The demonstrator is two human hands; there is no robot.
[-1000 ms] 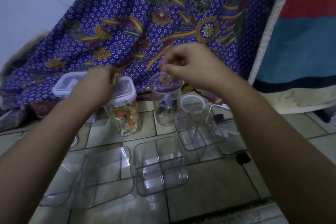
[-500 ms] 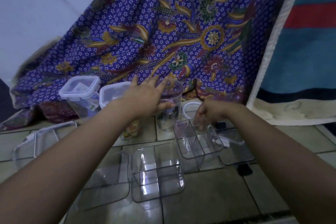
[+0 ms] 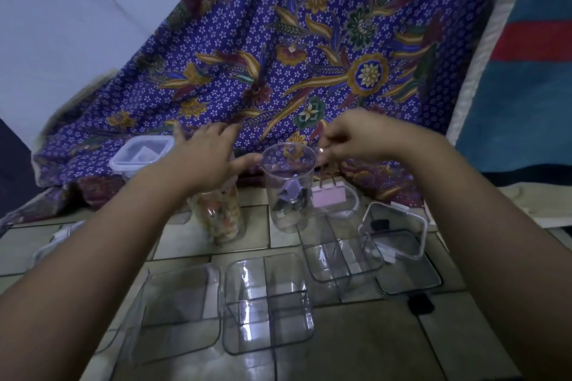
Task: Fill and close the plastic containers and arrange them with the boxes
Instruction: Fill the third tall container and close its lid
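Note:
A tall clear round container (image 3: 288,192) stands open on the tiled floor with small purple and black pieces inside. My left hand (image 3: 207,161) is spread flat, its thumb touching the container's left rim. My right hand (image 3: 356,139) hovers at the right rim, fingertips pinched on a small shiny item (image 3: 322,150) too small to identify. A closed container of colourful contents (image 3: 223,219) stands under my left wrist. Another lidded container (image 3: 139,155) sits further left. Clear boxes lie in front: an undivided box (image 3: 182,297), a divided box (image 3: 266,300) and a smaller divided box (image 3: 340,257).
A square lid (image 3: 393,226) leans over a shallow clear tray (image 3: 408,272). A pink strip (image 3: 328,196) and a round white-rimmed lid (image 3: 351,204) lie behind the open container. A small black piece (image 3: 419,303) is on the floor. Patterned purple cloth (image 3: 309,56) hangs behind.
My right hand rose from the smaller divided box up to the round container's rim. My left hand stayed by that rim, its thumb now touching it.

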